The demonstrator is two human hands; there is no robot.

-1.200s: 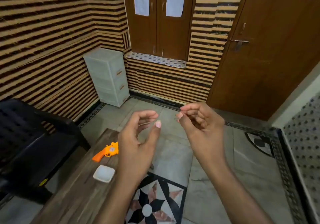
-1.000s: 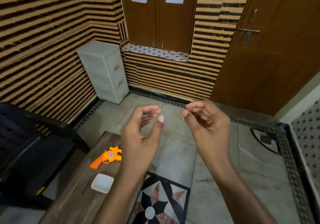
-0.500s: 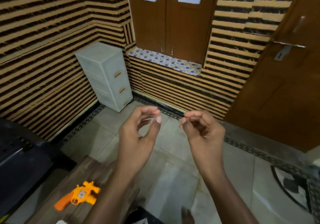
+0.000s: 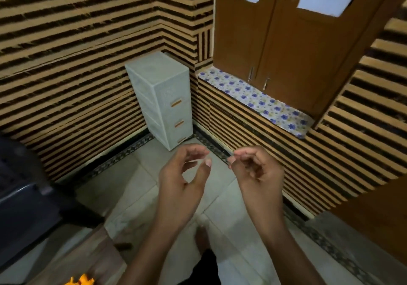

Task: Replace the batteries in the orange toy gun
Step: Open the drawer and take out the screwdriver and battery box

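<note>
Because the camera pointed mostly at the far corner of the room, the orange toy gun (image 4: 81, 281) was cut off by the bottom edge at the left. Only a small jagged tip of bright orange plastic showed; its handle and any battery cover could not be made out. It lay on a brown wooden table (image 4: 88, 256), of which only one corner was in view.

Two bare forearms rose from the bottom edge, and both hands hung in the air above the pale tiled floor (image 4: 132, 188), well apart from the gun. The left hand (image 4: 180, 181) made a loose C, thumb upright with a clear gap to the fingertips, and nothing lay in it. The right hand (image 4: 258, 174), just beside it and not touching, curled tighter, thumb and forefinger tips nearly meeting. Whether they pinched something tiny could not be told.

A blurred bare foot (image 4: 201, 239) showed between the forearms. A dark chair (image 4: 22, 196) was cut off at the left.

In the corner stood a pale drawer unit (image 4: 163, 100) against the striped wall. Its three drawers were pushed in, hiding their contents.
</note>
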